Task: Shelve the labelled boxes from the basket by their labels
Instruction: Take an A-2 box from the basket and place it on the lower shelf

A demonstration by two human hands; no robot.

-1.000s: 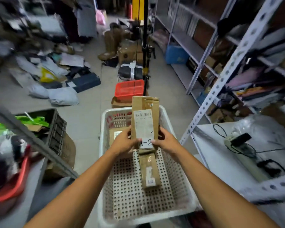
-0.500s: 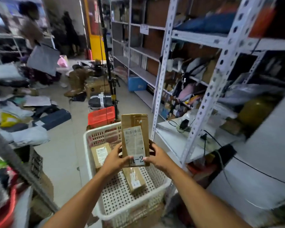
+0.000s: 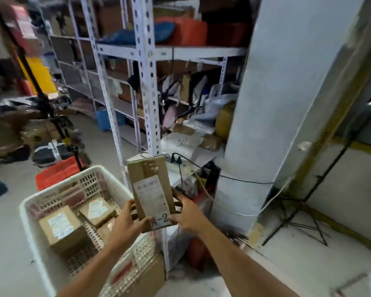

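A flat brown cardboard box [image 3: 149, 181] with a white shipping label and an "A-2" tag stands upright in front of me. My left hand [image 3: 126, 224] grips its lower left edge and my right hand [image 3: 185, 213] grips its lower right edge. Below and to the left is the white perforated basket [image 3: 30, 213], which holds a labelled brown box [image 3: 61, 229] and another labelled box [image 3: 98, 212]. The white metal shelving [image 3: 147, 86] rises just behind the held box.
The shelves are crowded with parcels, bags and a yellow jug [image 3: 224, 118]. A power strip with cables [image 3: 181, 162] lies on the low shelf. A wide grey pillar [image 3: 272, 103] stands at right beside a black tripod [image 3: 298, 221]. A red crate [image 3: 56, 173] sits behind the basket.
My view has swung right, from the aisle to the shelving and pillar. Both hands keep hold of the A-2 box, now to the right of the basket instead of over it.
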